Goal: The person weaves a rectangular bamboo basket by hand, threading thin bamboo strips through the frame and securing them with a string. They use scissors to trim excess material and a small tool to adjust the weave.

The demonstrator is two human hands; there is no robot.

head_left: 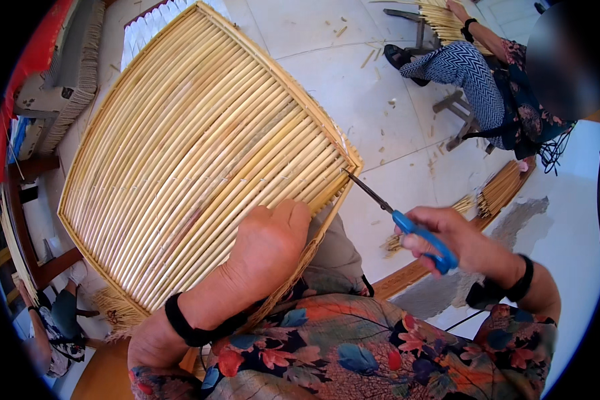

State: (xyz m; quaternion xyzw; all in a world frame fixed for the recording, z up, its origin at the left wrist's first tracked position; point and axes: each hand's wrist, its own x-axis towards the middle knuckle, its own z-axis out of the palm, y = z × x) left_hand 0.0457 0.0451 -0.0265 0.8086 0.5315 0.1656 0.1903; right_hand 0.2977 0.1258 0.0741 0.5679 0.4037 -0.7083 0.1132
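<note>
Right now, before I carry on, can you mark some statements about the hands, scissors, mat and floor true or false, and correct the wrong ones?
1. The right hand holds scissors with blue handles. True.
2. The left hand is at the near side of the mat. True.
3. The scissor tips are at the mat's left corner. False: they are at its right corner.
4. Scraps lie on the pale floor. True.
5. Both wrists are bare. False: each wears a dark band.
</note>
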